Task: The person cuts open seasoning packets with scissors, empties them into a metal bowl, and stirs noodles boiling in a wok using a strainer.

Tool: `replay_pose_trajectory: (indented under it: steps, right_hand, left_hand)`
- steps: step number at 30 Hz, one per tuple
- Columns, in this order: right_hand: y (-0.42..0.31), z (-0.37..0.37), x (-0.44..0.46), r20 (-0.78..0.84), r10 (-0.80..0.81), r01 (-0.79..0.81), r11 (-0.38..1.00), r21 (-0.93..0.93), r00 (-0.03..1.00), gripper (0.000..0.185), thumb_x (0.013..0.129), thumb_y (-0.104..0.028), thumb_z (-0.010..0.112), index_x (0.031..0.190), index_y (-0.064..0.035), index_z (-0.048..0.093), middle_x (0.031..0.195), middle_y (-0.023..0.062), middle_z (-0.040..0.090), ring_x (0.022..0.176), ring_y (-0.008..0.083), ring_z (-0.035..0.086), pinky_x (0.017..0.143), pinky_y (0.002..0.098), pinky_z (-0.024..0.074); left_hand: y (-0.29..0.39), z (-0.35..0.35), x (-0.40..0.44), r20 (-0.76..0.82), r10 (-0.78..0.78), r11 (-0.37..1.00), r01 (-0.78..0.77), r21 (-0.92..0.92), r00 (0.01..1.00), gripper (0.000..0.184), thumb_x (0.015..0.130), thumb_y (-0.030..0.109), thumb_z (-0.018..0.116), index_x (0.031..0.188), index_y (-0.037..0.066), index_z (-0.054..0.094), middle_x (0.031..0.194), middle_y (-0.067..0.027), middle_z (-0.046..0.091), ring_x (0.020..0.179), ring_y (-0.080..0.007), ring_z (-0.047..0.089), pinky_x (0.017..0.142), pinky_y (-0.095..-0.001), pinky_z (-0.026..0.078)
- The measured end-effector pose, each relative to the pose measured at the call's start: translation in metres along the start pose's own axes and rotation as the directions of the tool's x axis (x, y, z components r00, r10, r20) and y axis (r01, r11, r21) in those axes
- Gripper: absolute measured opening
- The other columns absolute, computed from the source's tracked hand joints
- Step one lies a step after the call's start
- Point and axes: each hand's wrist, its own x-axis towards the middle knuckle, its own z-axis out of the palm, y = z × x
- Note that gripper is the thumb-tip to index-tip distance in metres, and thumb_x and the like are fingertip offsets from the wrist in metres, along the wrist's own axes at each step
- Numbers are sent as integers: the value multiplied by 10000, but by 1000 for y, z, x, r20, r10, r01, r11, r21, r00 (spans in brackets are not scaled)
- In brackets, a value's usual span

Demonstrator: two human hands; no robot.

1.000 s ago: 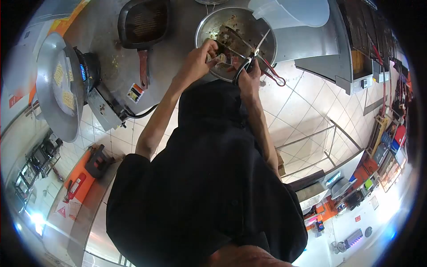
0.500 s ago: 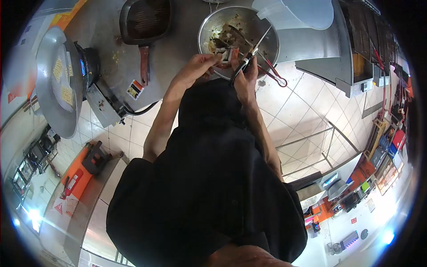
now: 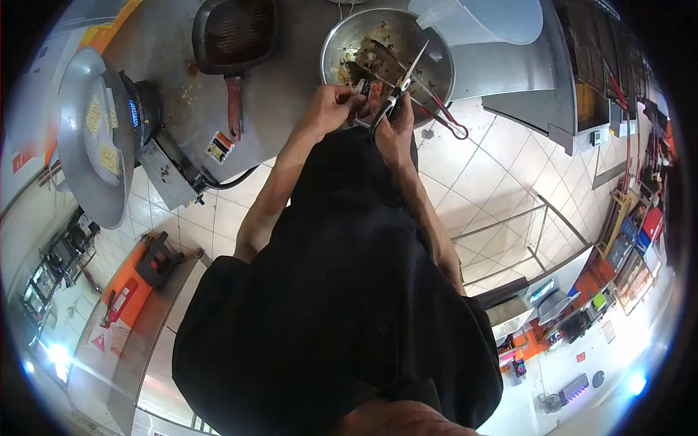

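My right hand (image 3: 395, 134) grips a pair of scissors (image 3: 411, 71) with dark handles, its blades pointing up and away over a steel mixing bowl (image 3: 329, 54). My left hand (image 3: 329, 112) is closed, its fingertips pinching a small silver-and-red sachet (image 3: 374, 96) at the bowl's near rim. The sachet's reddish end lies close to my right fingers; whether they touch it I cannot tell. Tongs (image 3: 443, 109) with red handles lean in the bowl, handles over the near right rim. Brown and yellowish bits stick to the bowl's inside.
A wok (image 3: 76, 167) with noodle blocks (image 3: 109, 156) sits left by a blue burner flame (image 3: 134, 110). A square grill pan (image 3: 236, 36) with a brown handle and a printed sachet (image 3: 220, 147) lie on the steel counter. A translucent plastic jug (image 3: 494, 22) stands right of the bowl.
Both hands have shifted slightly left; the left fingers have curled further around the sachet, so less of its silver part shows. The scissors have moved a little left, still in my right hand.
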Motion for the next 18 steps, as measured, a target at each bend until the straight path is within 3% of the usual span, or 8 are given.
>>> replay_pose_trajectory:
  steps: [4, 6, 7, 9, 12, 14, 16, 18]
  right_hand:
    - [5, -4, 6, -43, 88, -92, 991, -99, 995, 185, 908, -85, 584, 1041, 9, 496, 860, 90, 601, 749, 136, 594, 631, 265, 473]
    - [16, -7, 11, -49, -143, 115, 921, -371, 989, 202, 896, -116, 602, 994, 19, 487, 846, 132, 601, 751, 186, 594, 653, 313, 470]
    - [19, -8, 12, -50, -143, 115, 921, -371, 988, 202, 896, -116, 602, 994, 19, 487, 846, 132, 601, 751, 186, 594, 653, 313, 470]
    - [17, -7, 12, -52, -162, 120, 876, -467, 985, 205, 892, -127, 605, 963, 22, 483, 840, 156, 596, 753, 218, 585, 687, 337, 461]
    - [2, -1, 12, -106, -89, 38, 910, -413, 990, 214, 891, -119, 611, 986, 20, 479, 830, 157, 589, 779, 204, 576, 691, 328, 457]
    - [9, -2, 15, -58, -110, 84, 934, -347, 992, 238, 891, -128, 620, 1003, 23, 475, 851, 165, 591, 785, 205, 575, 695, 329, 458]
    - [8, -2, 15, -17, -135, 125, 952, -281, 991, 263, 891, -138, 630, 1021, 25, 470, 871, 173, 592, 791, 207, 574, 698, 330, 458]
    - [6, -1, 14, 25, -134, 136, 967, -215, 991, 298, 882, -141, 645, 1049, 23, 460, 936, 194, 589, 815, 231, 577, 717, 341, 462]
  left_hand:
    - [-2, 12, -3, -80, 78, 993, -70, 100, 994, 168, 909, 151, 617, 866, 2, 680, 712, -14, 625, 623, -73, 525, 558, -265, 420]
    - [-9, 18, -3, -131, 139, 973, -110, 204, 982, 162, 907, 149, 616, 879, 3, 680, 709, -13, 623, 624, -73, 526, 562, -265, 423]
    - [-13, 20, -2, -178, 204, 941, -143, 308, 963, 157, 906, 147, 616, 892, 4, 680, 705, -12, 622, 625, -72, 527, 567, -264, 426]
    - [-15, 22, -2, -193, 177, 961, -127, 246, 965, 160, 908, 149, 608, 903, 6, 679, 720, -18, 624, 635, -75, 531, 562, -266, 425]
    - [-11, 23, -2, -218, 126, 974, -79, 212, 968, 175, 922, 154, 575, 924, 5, 667, 765, -28, 629, 656, -79, 540, 555, -265, 425]
    - [-7, 23, -3, -232, 102, 969, -44, 244, 967, 187, 933, 157, 552, 934, 1, 655, 794, -32, 630, 667, -81, 543, 552, -262, 425]
    - [-5, 27, -2, -193, -41, 991, 16, -129, 980, 189, 881, 123, 544, 897, -60, 586, 766, -201, 638, 627, -220, 610, 587, -374, 446]
    - [-13, 29, 4, -223, -20, 996, 0, -87, 975, 195, 886, 130, 529, 905, -60, 571, 770, -223, 624, 645, -259, 611, 590, -390, 444]
